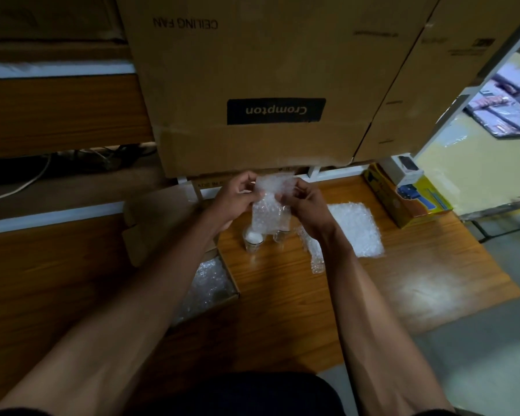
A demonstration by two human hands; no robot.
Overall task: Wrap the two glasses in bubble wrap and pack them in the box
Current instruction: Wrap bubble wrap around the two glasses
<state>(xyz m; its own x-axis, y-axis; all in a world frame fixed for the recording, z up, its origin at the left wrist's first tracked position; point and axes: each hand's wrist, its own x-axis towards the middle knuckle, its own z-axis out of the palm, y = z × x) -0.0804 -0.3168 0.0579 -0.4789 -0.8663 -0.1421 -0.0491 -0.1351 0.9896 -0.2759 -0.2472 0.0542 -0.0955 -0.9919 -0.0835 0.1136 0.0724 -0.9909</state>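
Holding a bubble wrap sheet [270, 205] up by its top edge, left hand [237, 196] and right hand [303, 205] both pinching it. Two glasses [254, 240] stand bare on the table [403, 280] beneath; box [204, 283] near left holds only wrap. Early stage, I judge: nothing wrapped or packed.

Two clear glasses [254, 240] stand upright on the wooden table beneath a raised sheet of bubble wrap [270, 208] — more sheets [354, 226] lie right, and the open box [204, 283] left holds wrap.
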